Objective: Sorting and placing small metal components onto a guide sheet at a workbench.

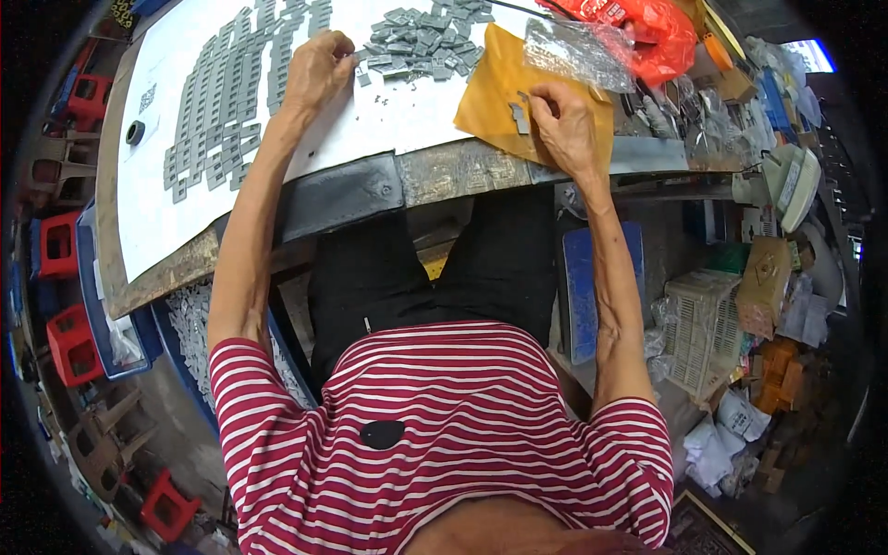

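Small flat grey pieces with cut-outs lie in long rows (217, 106) on a white sheet (148, 199) at the left of the table. Beside the rows is a loose heap of the same grey pieces (421, 42). My left hand (319, 76) is between the rows and the heap, its fingers closed together; what they hold is hidden. Over a yellow-orange sheet (495, 88) my right hand (564, 125) has its thumb and fingers curled closed. A few grey pieces (521, 118) lie at its fingertips, and I cannot make out what is in them.
Tiny dark bits dot the white sheet near the heap. A black ring (136, 132) sits at its left. Clear plastic (578, 54) and a red bag (647, 37) lie far right. Blue bins (116, 342) and red stools (74, 344) stand left below; a pale crate (700, 328) stands right.
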The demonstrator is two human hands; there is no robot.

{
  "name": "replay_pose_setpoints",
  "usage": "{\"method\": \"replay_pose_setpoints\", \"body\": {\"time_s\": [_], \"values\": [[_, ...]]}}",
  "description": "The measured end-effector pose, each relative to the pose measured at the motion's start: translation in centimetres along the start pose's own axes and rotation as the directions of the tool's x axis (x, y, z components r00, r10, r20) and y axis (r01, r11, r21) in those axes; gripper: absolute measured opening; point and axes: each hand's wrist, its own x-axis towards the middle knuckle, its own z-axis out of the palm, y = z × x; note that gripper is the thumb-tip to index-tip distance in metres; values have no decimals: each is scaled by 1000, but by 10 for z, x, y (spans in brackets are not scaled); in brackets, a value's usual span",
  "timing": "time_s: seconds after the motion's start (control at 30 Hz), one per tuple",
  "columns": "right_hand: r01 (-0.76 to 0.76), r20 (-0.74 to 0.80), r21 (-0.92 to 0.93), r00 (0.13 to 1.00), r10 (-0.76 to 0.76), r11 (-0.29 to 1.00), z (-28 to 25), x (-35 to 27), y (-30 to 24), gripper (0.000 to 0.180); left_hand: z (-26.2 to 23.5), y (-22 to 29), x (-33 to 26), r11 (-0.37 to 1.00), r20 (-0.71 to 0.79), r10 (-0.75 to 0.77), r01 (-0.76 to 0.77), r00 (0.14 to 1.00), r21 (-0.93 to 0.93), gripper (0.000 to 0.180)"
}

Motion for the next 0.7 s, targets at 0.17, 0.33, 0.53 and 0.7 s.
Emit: {"method": "replay_pose_setpoints", "body": {"time_s": [0.17, 0.33, 0.53, 0.7], "values": [[1, 55, -23, 999, 1, 1000, 3, 7, 6, 17, -4, 5, -7, 998, 23, -48, 49, 999, -40, 13], [-65, 132, -4, 989, 65, 998, 3, 10, 6, 18, -13, 13, -15, 984, -45, -110, 103, 993, -143, 15], [-5, 120, -98, 993, 17, 995, 2, 12, 6, 17, -33, 55, -34, 844, 14, -284, 257, 959, -472, 20], [-30, 154, -46, 987, 37, 998, -3, 11, 5, 16, -40, 80, -53, 783, 79, -322, 312, 944, -538, 18]]}}
